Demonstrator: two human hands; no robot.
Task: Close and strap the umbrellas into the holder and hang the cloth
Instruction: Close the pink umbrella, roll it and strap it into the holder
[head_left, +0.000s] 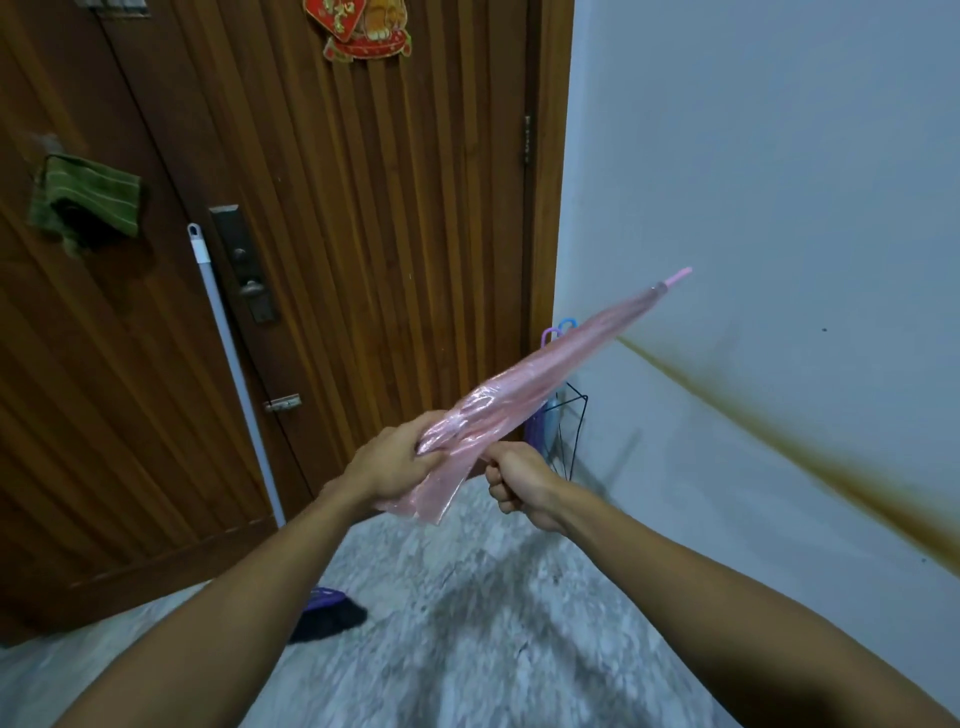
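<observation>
1. The pink umbrella (545, 384) is folded and held in the air, its long axis running from the hands near the middle of the view up and to the right, tip toward the wall.
2. The left hand (395, 462) curls round the bunched canopy; loose plastic hangs below it.
3. The right hand (514, 486) is fisted just beside it, probably on the handle or strap, which its fingers hide.
4. The wire holder (571, 431) stands farther off in the corner, directly behind the umbrella and nearer the right hand; two more umbrella handles (558, 330) poke up from it.
5. The green cloth (85, 200) hangs on the door, far left.
6. Motion blurs the floor and the dark brush (327, 613).
</observation>
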